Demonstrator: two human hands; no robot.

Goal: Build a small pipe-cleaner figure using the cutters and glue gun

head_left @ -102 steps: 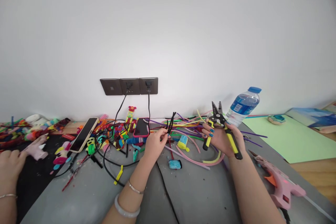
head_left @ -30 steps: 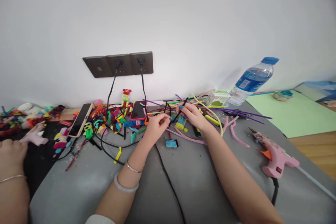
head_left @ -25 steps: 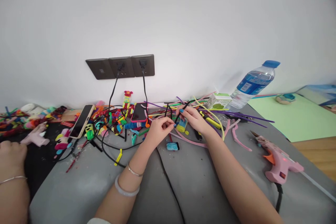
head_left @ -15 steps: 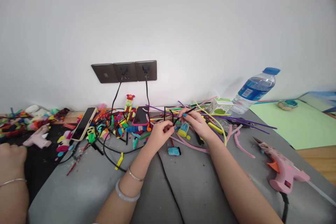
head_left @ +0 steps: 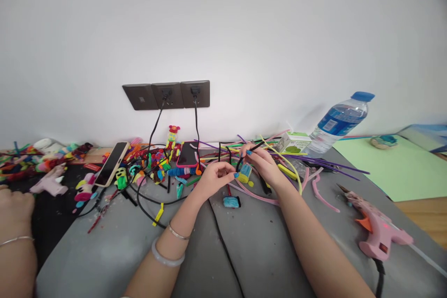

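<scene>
My left hand point(head_left: 214, 178) and my right hand point(head_left: 260, 164) meet over the middle of the grey mat point(head_left: 272, 251). Both pinch the same black pipe cleaner point(head_left: 240, 160), which bends between their fingertips. A small yellow and blue wrapped piece point(head_left: 245, 173) lies just under my right fingers. A blue and black wrapped piece point(head_left: 231, 202) rests on the mat below my hands. Loose pipe cleaners point(head_left: 289, 160) in several colours spread out behind my right hand.
A pink glue gun point(head_left: 375, 233) lies at the right. A water bottle point(head_left: 340, 121) and small green carton point(head_left: 292, 141) stand near the wall. Two phones point(head_left: 111, 164) point(head_left: 187, 154) and black cables sit left of centre. Another person's hand point(head_left: 14, 205) rests at far left.
My right hand put down the yellow-handled pliers and joined my left hand on the black pipe cleaner. Since then both hands bend it closer together.
</scene>
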